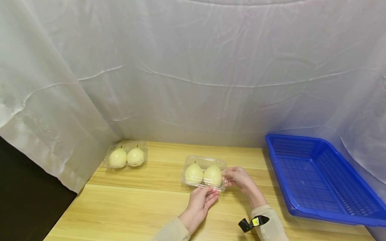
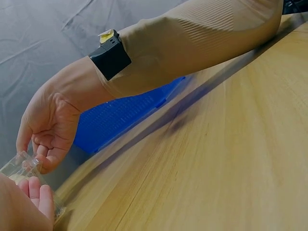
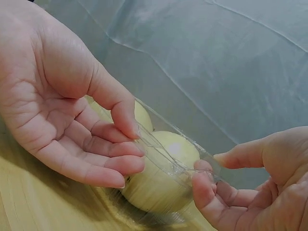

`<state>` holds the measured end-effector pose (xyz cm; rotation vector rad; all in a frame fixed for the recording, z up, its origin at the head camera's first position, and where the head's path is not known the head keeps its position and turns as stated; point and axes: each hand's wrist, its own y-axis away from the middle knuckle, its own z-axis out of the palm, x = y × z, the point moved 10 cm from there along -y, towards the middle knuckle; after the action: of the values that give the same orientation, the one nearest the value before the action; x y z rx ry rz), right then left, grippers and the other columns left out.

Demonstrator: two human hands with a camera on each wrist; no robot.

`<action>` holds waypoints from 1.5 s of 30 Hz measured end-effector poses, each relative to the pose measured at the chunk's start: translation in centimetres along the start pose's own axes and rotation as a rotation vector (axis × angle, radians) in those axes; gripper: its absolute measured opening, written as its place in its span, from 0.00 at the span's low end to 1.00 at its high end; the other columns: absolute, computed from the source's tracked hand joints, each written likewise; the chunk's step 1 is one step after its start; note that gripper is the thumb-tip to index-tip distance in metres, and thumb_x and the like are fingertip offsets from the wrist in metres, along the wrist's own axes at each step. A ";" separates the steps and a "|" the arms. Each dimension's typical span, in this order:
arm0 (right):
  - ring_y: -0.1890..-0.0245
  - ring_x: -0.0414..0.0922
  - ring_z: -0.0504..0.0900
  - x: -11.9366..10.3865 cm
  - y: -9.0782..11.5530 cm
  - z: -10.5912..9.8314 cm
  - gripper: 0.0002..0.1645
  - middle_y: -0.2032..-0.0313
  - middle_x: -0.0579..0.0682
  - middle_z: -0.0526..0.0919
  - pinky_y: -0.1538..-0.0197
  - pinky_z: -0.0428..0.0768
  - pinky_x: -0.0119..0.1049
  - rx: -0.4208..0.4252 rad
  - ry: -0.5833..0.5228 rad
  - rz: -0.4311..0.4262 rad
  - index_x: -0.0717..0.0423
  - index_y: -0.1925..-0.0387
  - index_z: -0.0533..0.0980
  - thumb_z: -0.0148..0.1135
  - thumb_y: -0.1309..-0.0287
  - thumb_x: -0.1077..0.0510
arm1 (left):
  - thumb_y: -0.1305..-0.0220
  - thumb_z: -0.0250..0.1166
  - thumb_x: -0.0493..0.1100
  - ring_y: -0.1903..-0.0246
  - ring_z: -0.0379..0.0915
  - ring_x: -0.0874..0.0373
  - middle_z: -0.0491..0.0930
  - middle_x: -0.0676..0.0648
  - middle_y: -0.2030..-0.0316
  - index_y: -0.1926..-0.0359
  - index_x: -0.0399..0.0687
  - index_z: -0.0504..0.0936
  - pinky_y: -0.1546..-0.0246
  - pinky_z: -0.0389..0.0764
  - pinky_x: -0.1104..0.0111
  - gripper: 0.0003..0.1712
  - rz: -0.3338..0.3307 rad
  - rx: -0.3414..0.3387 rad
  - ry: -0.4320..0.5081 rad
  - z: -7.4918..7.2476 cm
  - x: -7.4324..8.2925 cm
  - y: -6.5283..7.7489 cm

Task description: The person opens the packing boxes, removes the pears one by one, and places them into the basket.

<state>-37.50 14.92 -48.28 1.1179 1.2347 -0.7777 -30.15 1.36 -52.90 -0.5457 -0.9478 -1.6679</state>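
Note:
A clear plastic fruit box (image 1: 203, 160) holds two pale yellow pears (image 1: 194, 174) side by side on the table. At its front rim, near the right corner, my left hand (image 1: 199, 202) pinches the edge between thumb and fingers. My right hand (image 1: 239, 178) grips the box's right end, its thumb and index finger at the rim in the right wrist view. Both hands are close together at that corner. In the left wrist view, the left hand (image 2: 21, 207) hides most of the box.
Another clear box (image 1: 126, 145) with two pears (image 1: 135, 157) sits at the back left of the wooden table (image 1: 129, 207). On the right lies a large blue plastic basket (image 1: 278, 174). Grey cloth (image 1: 193, 67) hangs behind. A black strap device (image 1: 253, 223) is on the right sleeve.

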 end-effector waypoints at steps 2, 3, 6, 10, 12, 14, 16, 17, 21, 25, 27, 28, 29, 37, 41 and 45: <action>0.78 0.36 0.77 0.0 0.0 0.1 0.17 0.78 0.46 0.79 0.71 0.83 0.25 -0.013 -0.003 0.001 0.80 0.55 0.71 0.53 0.34 0.64 | 0.38 0.59 0.35 0.63 0.83 0.57 0.83 0.45 0.67 0.54 0.30 0.73 0.47 0.84 0.61 0.14 0.005 -0.002 -0.007 0.0 0.0 0.0; 0.78 0.36 0.77 0.0 0.0 0.1 0.16 0.78 0.46 0.79 0.71 0.83 0.25 -0.016 -0.005 0.005 0.78 0.56 0.71 0.53 0.34 0.64 | 0.38 0.59 0.36 0.63 0.83 0.57 0.82 0.45 0.67 0.54 0.30 0.73 0.48 0.84 0.61 0.14 0.007 -0.002 -0.010 0.0 0.0 -0.1; 0.79 0.37 0.78 0.1 0.1 0.2 0.13 0.79 0.46 0.79 0.70 0.84 0.26 -0.021 -0.006 0.014 0.75 0.59 0.72 0.52 0.34 0.64 | 0.38 0.59 0.36 0.64 0.83 0.57 0.82 0.46 0.67 0.54 0.31 0.73 0.48 0.84 0.61 0.14 0.018 -0.005 -0.019 0.1 0.0 -0.1; 0.79 0.37 0.78 0.1 0.1 0.3 0.14 0.79 0.46 0.79 0.71 0.84 0.26 -0.024 0.000 0.019 0.75 0.58 0.71 0.52 0.34 0.63 | 0.38 0.59 0.35 0.64 0.83 0.57 0.82 0.46 0.68 0.54 0.31 0.73 0.48 0.84 0.62 0.13 0.022 0.001 -0.028 0.0 0.1 0.0; 0.80 0.36 0.78 0.1 0.1 0.4 0.15 0.79 0.46 0.80 0.71 0.84 0.26 -0.026 0.001 0.019 0.77 0.56 0.70 0.51 0.34 0.63 | 0.39 0.59 0.35 0.65 0.83 0.58 0.83 0.46 0.68 0.55 0.31 0.74 0.49 0.85 0.63 0.13 0.022 0.007 -0.030 -0.1 0.1 0.0; 0.80 0.36 0.78 0.1 0.1 0.5 0.18 0.79 0.46 0.80 0.71 0.84 0.26 -0.030 0.004 0.017 0.78 0.54 0.68 0.51 0.33 0.62 | 0.39 0.59 0.34 0.65 0.84 0.58 0.83 0.46 0.69 0.55 0.31 0.74 0.50 0.85 0.63 0.13 0.025 0.011 -0.033 -0.1 0.1 0.0; 0.80 0.36 0.78 0.0 0.2 0.6 0.18 0.79 0.46 0.80 0.71 0.84 0.26 -0.031 0.005 0.019 0.79 0.54 0.68 0.51 0.33 0.62 | 0.40 0.59 0.34 0.65 0.84 0.58 0.83 0.46 0.69 0.55 0.31 0.74 0.50 0.85 0.63 0.13 0.033 0.015 -0.039 -0.2 0.1 0.0; 0.80 0.36 0.78 0.0 0.2 0.6 0.18 0.79 0.46 0.80 0.71 0.84 0.27 -0.030 0.005 0.020 0.78 0.55 0.68 0.51 0.33 0.62 | 0.39 0.59 0.34 0.65 0.84 0.58 0.83 0.46 0.68 0.55 0.30 0.74 0.50 0.85 0.63 0.13 0.036 0.018 -0.043 -0.2 0.1 0.0; 0.80 0.36 0.78 0.1 0.2 0.6 0.15 0.80 0.46 0.79 0.72 0.84 0.26 -0.034 0.004 0.025 0.75 0.57 0.68 0.51 0.33 0.62 | 0.39 0.59 0.34 0.66 0.84 0.58 0.84 0.45 0.68 0.55 0.30 0.73 0.51 0.85 0.63 0.13 0.053 0.028 -0.065 -0.3 0.2 -0.1; 0.81 0.36 0.78 0.1 0.2 0.7 0.15 0.80 0.45 0.79 0.72 0.84 0.26 -0.048 -0.002 0.025 0.75 0.57 0.69 0.51 0.33 0.62 | 0.39 0.59 0.33 0.66 0.84 0.58 0.84 0.45 0.68 0.54 0.29 0.73 0.52 0.86 0.64 0.13 0.056 0.040 -0.068 -0.4 0.2 -0.2; 0.81 0.36 0.78 0.0 0.2 0.7 0.15 0.80 0.45 0.79 0.72 0.84 0.26 -0.054 0.000 0.021 0.76 0.57 0.69 0.51 0.33 0.62 | 0.39 0.59 0.33 0.67 0.84 0.59 0.84 0.45 0.68 0.54 0.29 0.73 0.52 0.86 0.64 0.13 0.059 0.041 -0.064 -0.3 0.2 -0.3; 0.81 0.36 0.78 0.0 0.2 0.7 0.15 0.80 0.45 0.79 0.72 0.84 0.26 -0.050 0.000 0.024 0.75 0.57 0.69 0.51 0.33 0.62 | 0.39 0.59 0.33 0.66 0.84 0.59 0.84 0.45 0.68 0.54 0.29 0.73 0.52 0.86 0.63 0.14 0.059 0.041 -0.064 -0.3 0.3 -0.3; 0.81 0.36 0.78 0.0 0.2 0.7 0.14 0.80 0.45 0.80 0.72 0.83 0.26 -0.049 0.002 0.025 0.75 0.58 0.69 0.50 0.33 0.62 | 0.40 0.58 0.32 0.66 0.84 0.59 0.84 0.45 0.69 0.54 0.29 0.72 0.52 0.86 0.64 0.14 0.059 0.041 -0.063 -0.3 0.3 -0.2; 0.81 0.36 0.79 0.2 0.4 0.9 0.14 0.80 0.46 0.80 0.72 0.84 0.26 -0.063 0.023 0.029 0.75 0.59 0.71 0.48 0.32 0.63 | 0.40 0.58 0.33 0.67 0.83 0.59 0.83 0.45 0.69 0.56 0.30 0.73 0.53 0.86 0.64 0.12 0.057 0.056 -0.070 -0.5 0.3 0.1; 0.81 0.37 0.80 -0.1 0.7 1.2 0.16 0.80 0.47 0.79 0.72 0.85 0.28 -0.063 0.025 0.043 0.78 0.57 0.69 0.44 0.30 0.63 | 0.41 0.59 0.32 0.68 0.83 0.59 0.83 0.46 0.71 0.59 0.31 0.75 0.55 0.87 0.65 0.10 0.056 0.066 -0.068 -0.4 0.0 0.1; 0.80 0.40 0.82 -0.6 0.8 2.0 0.22 0.78 0.50 0.79 0.69 0.87 0.33 -0.037 -0.010 0.051 0.82 0.47 0.62 0.39 0.29 0.62 | 0.43 0.61 0.31 0.70 0.83 0.61 0.84 0.48 0.74 0.63 0.33 0.79 0.56 0.87 0.67 0.07 0.026 0.035 -0.056 0.2 -0.6 0.2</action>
<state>-36.28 13.20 -47.58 1.1098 1.2032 -0.7189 -29.76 1.82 -53.19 -0.5810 -1.0045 -1.6172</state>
